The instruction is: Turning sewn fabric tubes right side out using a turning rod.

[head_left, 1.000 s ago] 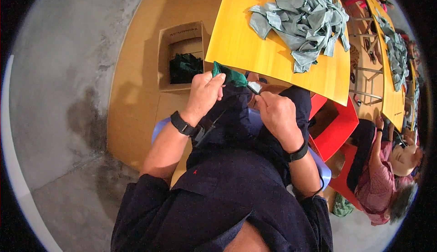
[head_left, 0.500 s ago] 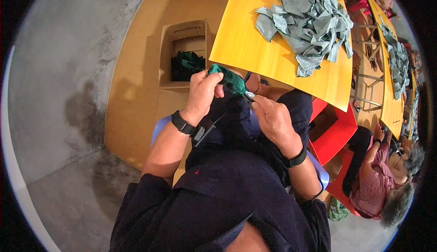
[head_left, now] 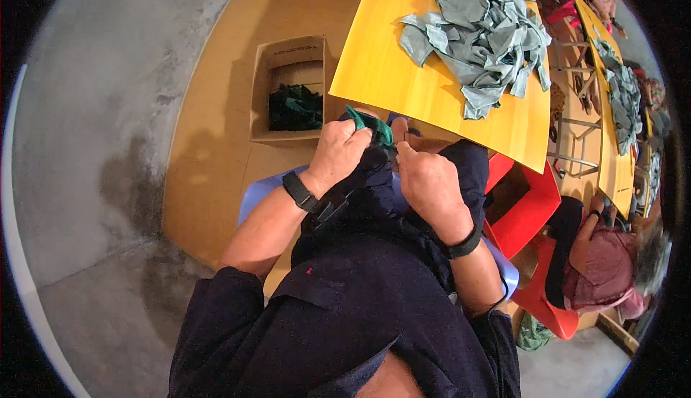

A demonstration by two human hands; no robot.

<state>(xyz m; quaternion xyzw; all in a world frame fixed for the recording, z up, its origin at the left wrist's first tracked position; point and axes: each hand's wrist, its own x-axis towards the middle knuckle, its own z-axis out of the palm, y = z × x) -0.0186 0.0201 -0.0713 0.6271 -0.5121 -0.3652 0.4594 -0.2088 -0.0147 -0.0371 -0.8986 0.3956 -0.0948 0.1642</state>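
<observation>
My left hand (head_left: 340, 152) is closed on a dark green piece of velvety cloth (head_left: 377, 129), which shows beyond its thumb and fingertips. The cloth is held above my lap, close to the near corner of the yellow table. At the cloth's right end is my right hand (head_left: 430, 181), its thumb and forefinger pinched together. Whatever lies inside that pinch is mostly hidden; only a small dark bit shows at the fingertips. Both wrists wear dark bands.
Grey-green cloth pieces (head_left: 482, 38) lie heaped on the yellow table (head_left: 371, 60). Left of it, a cardboard box (head_left: 260, 96) on the floor holds dark green cloth. A red chair (head_left: 529, 214) stands to my right. Farther right, a person (head_left: 604, 261) sits at another yellow table (head_left: 610, 164).
My left hand has shifted slightly right and down, and less cloth shows past it. My right hand has turned and moved up against the cloth; the slim dark tool seen at its fingertips is now mostly hidden.
</observation>
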